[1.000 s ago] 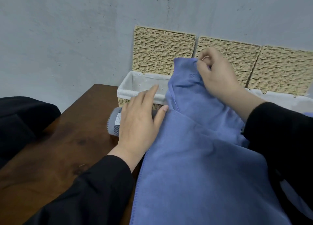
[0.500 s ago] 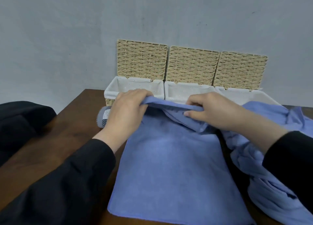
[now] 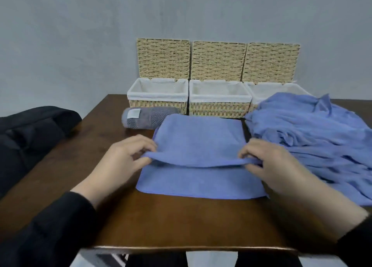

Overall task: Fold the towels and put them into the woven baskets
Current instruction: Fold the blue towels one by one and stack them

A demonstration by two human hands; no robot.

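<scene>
A blue towel [image 3: 201,138] lies on the brown table [image 3: 161,222] in front of me, its far part doubled over toward me. My left hand [image 3: 122,160] pinches the left end of the folded edge. My right hand [image 3: 269,162] pinches the right end, and the edge hangs a little above the lower layer. Three woven baskets with white liners stand in a row at the back: left [image 3: 157,103], middle [image 3: 219,107] and right [image 3: 261,89]. Their lids lean open against the wall. All three liners look empty.
A heap of loose blue towels [image 3: 314,138] covers the table's right side and overlaps the right basket's front. A rolled grey towel [image 3: 149,116] lies before the left basket. Dark clothing [image 3: 30,134] sits at the left. The table's front edge is near me.
Both hands have pulled the towel's far edge toward me, from near the baskets to over its middle, folding it. The view has tilted down and drawn back.
</scene>
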